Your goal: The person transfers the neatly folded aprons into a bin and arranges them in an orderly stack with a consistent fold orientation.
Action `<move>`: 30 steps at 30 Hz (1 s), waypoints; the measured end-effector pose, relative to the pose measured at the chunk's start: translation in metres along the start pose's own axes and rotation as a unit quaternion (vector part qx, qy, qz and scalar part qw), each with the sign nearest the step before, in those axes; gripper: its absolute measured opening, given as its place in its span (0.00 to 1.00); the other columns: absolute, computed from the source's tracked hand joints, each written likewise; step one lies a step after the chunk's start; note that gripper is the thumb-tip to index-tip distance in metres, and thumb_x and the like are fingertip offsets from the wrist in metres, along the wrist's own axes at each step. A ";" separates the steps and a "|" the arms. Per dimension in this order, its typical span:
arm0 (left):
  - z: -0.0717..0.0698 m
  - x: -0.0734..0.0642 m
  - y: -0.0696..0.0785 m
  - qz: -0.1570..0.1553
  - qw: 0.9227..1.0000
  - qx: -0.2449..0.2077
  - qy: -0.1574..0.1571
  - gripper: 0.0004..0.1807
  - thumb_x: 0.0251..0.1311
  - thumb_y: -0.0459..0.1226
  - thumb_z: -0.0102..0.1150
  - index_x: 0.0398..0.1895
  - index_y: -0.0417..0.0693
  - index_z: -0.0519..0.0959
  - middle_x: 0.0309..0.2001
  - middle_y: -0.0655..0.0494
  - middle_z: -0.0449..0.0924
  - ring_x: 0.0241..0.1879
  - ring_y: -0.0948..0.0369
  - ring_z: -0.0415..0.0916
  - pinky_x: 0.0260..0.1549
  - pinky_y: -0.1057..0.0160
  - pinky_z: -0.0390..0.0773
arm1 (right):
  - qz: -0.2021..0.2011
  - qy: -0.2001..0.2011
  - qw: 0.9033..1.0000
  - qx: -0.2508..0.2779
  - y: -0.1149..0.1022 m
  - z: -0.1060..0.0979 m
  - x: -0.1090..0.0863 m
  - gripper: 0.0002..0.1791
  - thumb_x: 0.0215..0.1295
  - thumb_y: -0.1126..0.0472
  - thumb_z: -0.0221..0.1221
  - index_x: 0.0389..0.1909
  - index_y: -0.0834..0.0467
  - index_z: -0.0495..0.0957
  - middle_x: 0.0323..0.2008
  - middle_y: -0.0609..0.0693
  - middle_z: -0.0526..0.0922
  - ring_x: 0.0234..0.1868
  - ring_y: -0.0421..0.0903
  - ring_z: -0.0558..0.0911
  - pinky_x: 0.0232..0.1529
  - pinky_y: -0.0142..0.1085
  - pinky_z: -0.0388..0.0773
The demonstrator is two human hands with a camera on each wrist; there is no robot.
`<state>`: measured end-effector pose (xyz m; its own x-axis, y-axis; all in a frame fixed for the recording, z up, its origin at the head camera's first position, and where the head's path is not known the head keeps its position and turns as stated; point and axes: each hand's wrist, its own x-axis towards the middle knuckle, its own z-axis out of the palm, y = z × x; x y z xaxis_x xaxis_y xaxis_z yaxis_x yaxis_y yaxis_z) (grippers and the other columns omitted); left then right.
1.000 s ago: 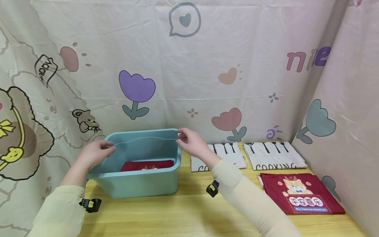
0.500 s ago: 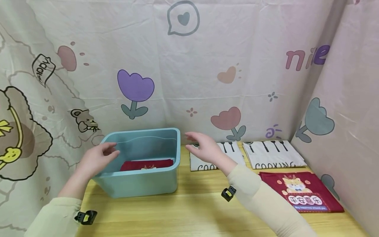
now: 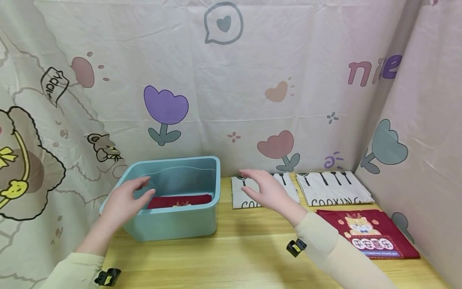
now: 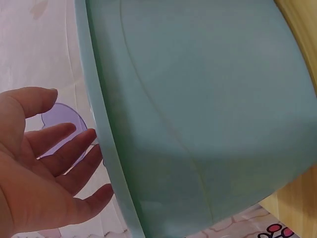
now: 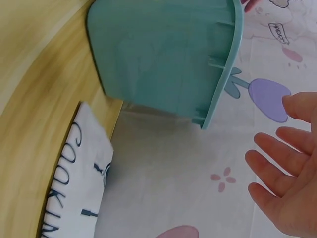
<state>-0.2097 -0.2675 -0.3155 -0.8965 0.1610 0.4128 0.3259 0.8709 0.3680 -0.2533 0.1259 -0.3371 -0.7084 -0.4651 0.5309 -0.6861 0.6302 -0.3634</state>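
Observation:
A light blue plastic bin stands at the left of the table, with a folded dark red cloth lying inside. My left hand hovers over the bin's left front corner, thumb and fingers spread and holding nothing. In the left wrist view, that hand's fingertips overlap the bin's rim. To the right of the bin, my right hand hangs in the air, empty, its fingers relaxed. Beneath and behind it lies a folded white cloth printed with cutlery, partly hidden by the hand.
A second white cloth marked COOKING lies at the back right. In front of it is a folded red cloth with a cartoon animal, partly covered by my right sleeve. Printed curtains enclose the wooden table.
Both hands have left the bin's left and right rims. The right hand has moved rightward over the white cloth, and the left has come slightly right and nearer, its fingers opening wider.

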 end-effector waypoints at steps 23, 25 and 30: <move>0.028 -0.016 0.033 0.056 0.997 0.040 0.046 0.32 0.58 0.40 0.69 0.64 0.37 0.73 0.59 0.35 0.75 0.59 0.37 0.68 0.54 0.30 0.62 | -0.005 0.027 0.998 -0.056 0.039 -0.018 -0.064 0.27 0.61 0.61 0.67 0.61 0.63 0.75 0.57 0.57 0.81 0.58 0.57 0.77 0.60 0.53 0.72; 0.032 -0.017 0.037 0.059 0.996 0.040 0.044 0.32 0.58 0.40 0.70 0.65 0.38 0.73 0.59 0.37 0.75 0.60 0.38 0.68 0.55 0.31 0.61 | -0.004 0.031 0.998 -0.063 0.043 -0.020 -0.069 0.27 0.61 0.62 0.67 0.61 0.64 0.75 0.56 0.57 0.81 0.58 0.57 0.78 0.59 0.54 0.72; 0.045 -0.019 0.046 0.093 0.992 0.042 0.072 0.32 0.56 0.40 0.71 0.64 0.40 0.75 0.57 0.42 0.78 0.58 0.42 0.70 0.54 0.35 0.62 | -0.003 0.042 0.996 -0.074 0.052 -0.024 -0.082 0.27 0.59 0.63 0.68 0.60 0.64 0.76 0.56 0.58 0.81 0.58 0.60 0.77 0.59 0.57 0.70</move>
<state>-0.1910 -0.2100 -0.3442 -0.7686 0.2606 0.5842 0.4510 0.8684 0.2060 -0.2271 0.2117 -0.3808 -0.6846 -0.4192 0.5963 -0.6532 0.7160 -0.2465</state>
